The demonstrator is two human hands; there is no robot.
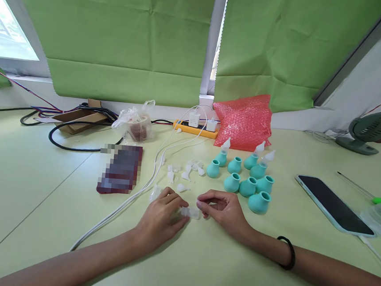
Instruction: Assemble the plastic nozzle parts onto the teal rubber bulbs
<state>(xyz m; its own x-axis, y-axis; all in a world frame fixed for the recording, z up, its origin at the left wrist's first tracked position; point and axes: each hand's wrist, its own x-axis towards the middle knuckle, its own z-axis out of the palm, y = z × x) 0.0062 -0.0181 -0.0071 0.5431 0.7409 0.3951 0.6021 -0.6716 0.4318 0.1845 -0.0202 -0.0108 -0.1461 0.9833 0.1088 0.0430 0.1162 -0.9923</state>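
My left hand point(162, 216) and my right hand point(222, 210) rest on the pale green table point(38, 201), pinching between them a small clear plastic tip point(191, 212). Both hands have their fingers curled closed on it. Just beyond lie several loose clear tips point(184, 171). To the right stand several teal rubber bulbs point(248, 186); three at the back carry clear tips point(225, 144). A black band circles my right wrist.
A phone point(333, 203) lies at the right, with a green fan point(371, 130) behind it. Red bubble wrap point(244, 121), an orange power strip point(195, 128), white cables point(147, 183), a plastic bag point(135, 122), a dark booklet point(121, 170) and black cords sit further back.
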